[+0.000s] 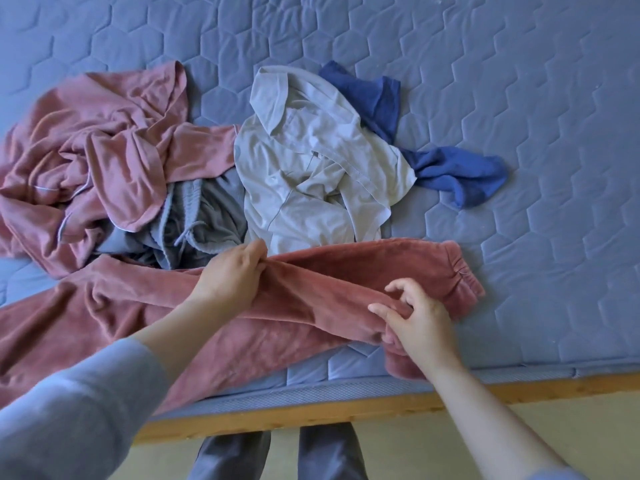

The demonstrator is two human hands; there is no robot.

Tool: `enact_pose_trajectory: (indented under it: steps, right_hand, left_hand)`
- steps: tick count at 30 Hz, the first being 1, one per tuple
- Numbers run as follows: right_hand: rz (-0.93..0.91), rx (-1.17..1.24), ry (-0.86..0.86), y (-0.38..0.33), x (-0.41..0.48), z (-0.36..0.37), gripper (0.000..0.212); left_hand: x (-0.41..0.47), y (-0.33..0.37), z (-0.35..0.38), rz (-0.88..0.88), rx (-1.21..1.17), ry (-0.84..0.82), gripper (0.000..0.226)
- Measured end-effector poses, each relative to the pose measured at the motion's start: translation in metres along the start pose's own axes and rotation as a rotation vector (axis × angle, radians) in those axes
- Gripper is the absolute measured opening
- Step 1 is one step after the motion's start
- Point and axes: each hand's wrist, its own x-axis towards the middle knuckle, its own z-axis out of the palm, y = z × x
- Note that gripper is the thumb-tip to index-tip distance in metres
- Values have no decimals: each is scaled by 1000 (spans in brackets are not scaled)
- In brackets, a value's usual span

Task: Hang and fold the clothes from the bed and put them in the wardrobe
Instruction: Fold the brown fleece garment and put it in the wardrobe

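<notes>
Pink fleece trousers (311,285) lie stretched along the near edge of the bed, cuffs to the right. My left hand (230,275) pinches the upper edge of one leg near its middle. My right hand (419,318) grips the lower leg fabric close to the cuffs, fingers partly curled. Behind the trousers lies a heap: a pink top (93,147) at the left, grey drawstring shorts (201,220) in the middle, a light grey shirt (311,161) and a dark blue garment (450,171) to the right.
The blue quilted mattress (519,81) spreads bare to the right and the back. Its wooden frame (311,410) runs along the near edge. My legs (277,455) stand on a pale floor below it.
</notes>
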Motion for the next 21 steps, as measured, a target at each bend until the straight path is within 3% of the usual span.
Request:
enact_pose_trajectory:
  steps: [3,5,8,11,18,21]
  right_hand:
    - [180,83,-380,4,34,-19,19]
    - [200,-13,-465,13,54,-28,19]
    - [142,-325,-301,31,79,-32,12]
    - [203,-433,-143,44,88,-25,11]
    - [353,-234,398,50,45,-18,41]
    - [469,-113,447,57,19,-20,43]
  left_hand:
    - [17,-6,5,-9,25,-81,6]
    - [25,-9,10,19,51,-145,13]
    - [32,-10,17,27,103,-194,19]
    - [37,-6,21,-1,141,-222,19]
    - [46,22,30,3,132,-316,17]
    - [56,44,38,5,104,-327,21]
